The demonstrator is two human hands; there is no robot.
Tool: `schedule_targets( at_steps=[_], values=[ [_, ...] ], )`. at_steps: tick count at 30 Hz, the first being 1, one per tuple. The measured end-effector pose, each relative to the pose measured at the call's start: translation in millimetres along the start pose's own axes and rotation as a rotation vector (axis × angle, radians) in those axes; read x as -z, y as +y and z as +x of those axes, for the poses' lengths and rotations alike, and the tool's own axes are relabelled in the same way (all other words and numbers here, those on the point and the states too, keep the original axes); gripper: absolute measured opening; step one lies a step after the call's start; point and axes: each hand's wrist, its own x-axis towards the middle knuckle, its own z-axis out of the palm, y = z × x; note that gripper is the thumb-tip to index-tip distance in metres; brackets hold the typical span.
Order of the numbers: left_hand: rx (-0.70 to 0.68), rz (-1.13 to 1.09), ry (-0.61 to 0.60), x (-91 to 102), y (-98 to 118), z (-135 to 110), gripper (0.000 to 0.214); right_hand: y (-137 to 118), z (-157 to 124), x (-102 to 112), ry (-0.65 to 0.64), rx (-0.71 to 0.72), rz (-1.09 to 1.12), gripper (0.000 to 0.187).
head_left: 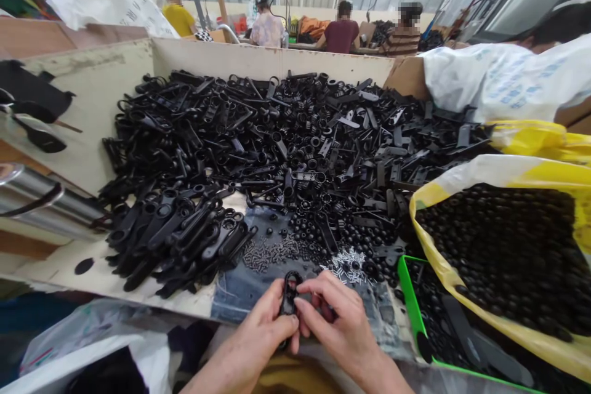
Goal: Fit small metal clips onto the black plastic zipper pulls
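At the bottom middle, my left hand and my right hand meet over a piece of denim cloth. Both pinch one flat black plastic part with a ring-shaped end, held upright between the fingertips. My left fingers wrap its left side, my right thumb and forefinger press on its right side. Just beyond the hands lie small dark screws, small black round caps and a scatter of tiny silver pins.
A large heap of black plastic parts fills the cream tray. A yellow bag of black round pieces and a green bin stand right. Metal tubes lie left. Several people sit at a far table.
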Motion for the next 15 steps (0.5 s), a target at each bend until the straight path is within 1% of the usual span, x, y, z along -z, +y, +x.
schedule_targets(
  at_steps=[3,6,9,12,15],
  values=[
    [0.013,0.07,0.027,-7.4,6,0,0.043,-2,2,1,-0.008,0.012,-0.015,0.006],
    [-0.022,0.21,0.03,-9.7,12,0,0.036,-5,1,-1,-0.004,-0.021,-0.01,0.006],
    [-0.039,0.351,0.091,-5.4,9,1,0.034,-9,-1,-4,-0.011,-0.058,0.026,0.013],
    [-0.084,0.456,0.13,0.0,3,0,0.037,-13,-5,-7,-0.013,-0.057,0.041,0.023],
    [-0.126,0.523,0.128,3.9,1,-3,0.04,-16,-9,-8,-0.01,0.018,-0.028,0.019]
  ],
)
